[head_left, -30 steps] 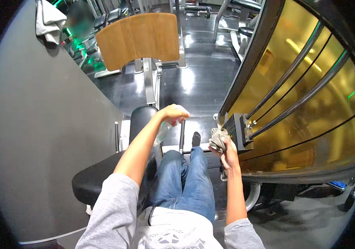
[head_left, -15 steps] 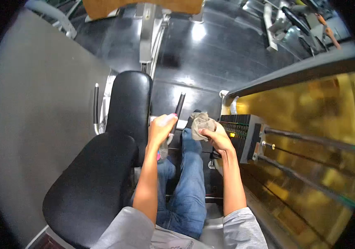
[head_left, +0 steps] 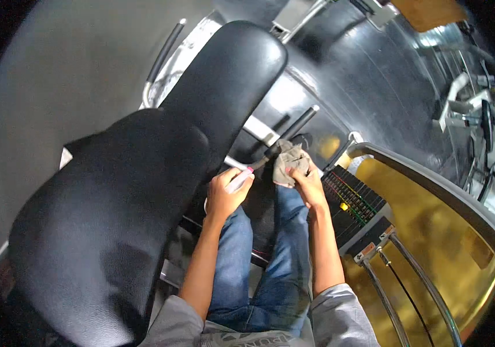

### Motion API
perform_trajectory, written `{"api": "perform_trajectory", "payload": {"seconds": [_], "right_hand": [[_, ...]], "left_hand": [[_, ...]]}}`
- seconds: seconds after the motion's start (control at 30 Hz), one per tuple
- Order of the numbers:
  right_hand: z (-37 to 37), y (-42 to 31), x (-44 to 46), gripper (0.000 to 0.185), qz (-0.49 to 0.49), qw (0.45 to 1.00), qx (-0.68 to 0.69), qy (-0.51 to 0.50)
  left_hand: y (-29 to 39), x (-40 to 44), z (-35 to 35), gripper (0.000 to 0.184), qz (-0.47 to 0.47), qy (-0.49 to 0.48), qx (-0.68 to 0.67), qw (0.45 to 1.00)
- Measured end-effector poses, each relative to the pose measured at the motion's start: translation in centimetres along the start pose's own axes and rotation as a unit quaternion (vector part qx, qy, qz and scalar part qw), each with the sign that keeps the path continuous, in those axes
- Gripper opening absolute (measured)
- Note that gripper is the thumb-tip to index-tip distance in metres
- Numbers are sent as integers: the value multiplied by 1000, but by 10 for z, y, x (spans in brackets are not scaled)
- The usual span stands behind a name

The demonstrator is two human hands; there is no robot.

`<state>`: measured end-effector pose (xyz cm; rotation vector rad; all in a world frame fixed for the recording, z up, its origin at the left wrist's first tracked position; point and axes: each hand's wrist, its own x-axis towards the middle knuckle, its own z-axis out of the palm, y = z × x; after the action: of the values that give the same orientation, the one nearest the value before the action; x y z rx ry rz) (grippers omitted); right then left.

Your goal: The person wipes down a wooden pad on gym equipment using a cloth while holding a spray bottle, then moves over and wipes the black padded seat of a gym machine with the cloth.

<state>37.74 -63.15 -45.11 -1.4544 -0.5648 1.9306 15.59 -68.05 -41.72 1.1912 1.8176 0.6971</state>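
Observation:
My left hand (head_left: 224,194) is closed around a spray bottle, of which mainly the white head (head_left: 239,180) with a pink tip shows; the hand hides the rest. Between the fingers of my right hand (head_left: 311,185) is a crumpled grey-beige cloth (head_left: 291,164). The cloth lies against or just in front of the lower part of a black-gripped handle (head_left: 296,128); whether they touch I cannot tell. Left of both hands is the gym machine's black padded seat (head_left: 108,225), with a long black backrest pad (head_left: 230,69) beyond it.
On the right stands a weight stack (head_left: 354,202) with a yellow pin and metal guide rods (head_left: 426,277), in front of a gold panel (head_left: 455,231). A second black handle (head_left: 165,52) is past the pads. Other gym equipment (head_left: 473,115) stands at the far right.
The view has swung, so the seat looms larger and the machine appears turned. My right hand has brought the cloth up to the near handle; my left hand has drawn back from it with the bottle.

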Motion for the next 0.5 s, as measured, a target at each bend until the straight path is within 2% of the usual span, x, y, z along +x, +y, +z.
{"api": "perform_trajectory", "payload": {"seconds": [0.07,0.1,0.13,0.27,0.3,0.5], "right_hand": [[-5,18,9,59,-35,999,-11,-19],[2,14,6,57,-9,999,-19,-25],[2,19,8,56,-21,996,-79,-24],[16,35,-3,56,-77,989,-106,-65],[20,39,-10,56,-82,989,-104,-64],[30,61,-36,59,-110,974,-178,-90]], "left_hand": [[-11,-16,-4,24,-26,23,-8,999],[-21,-25,-4,24,-14,65,-7,998],[-32,-34,-4,24,-1,108,-6,994],[-66,-70,-6,27,-5,193,-9,981],[-72,-76,-9,27,-38,196,-2,980],[-95,-91,-16,32,-23,278,4,960]]}}
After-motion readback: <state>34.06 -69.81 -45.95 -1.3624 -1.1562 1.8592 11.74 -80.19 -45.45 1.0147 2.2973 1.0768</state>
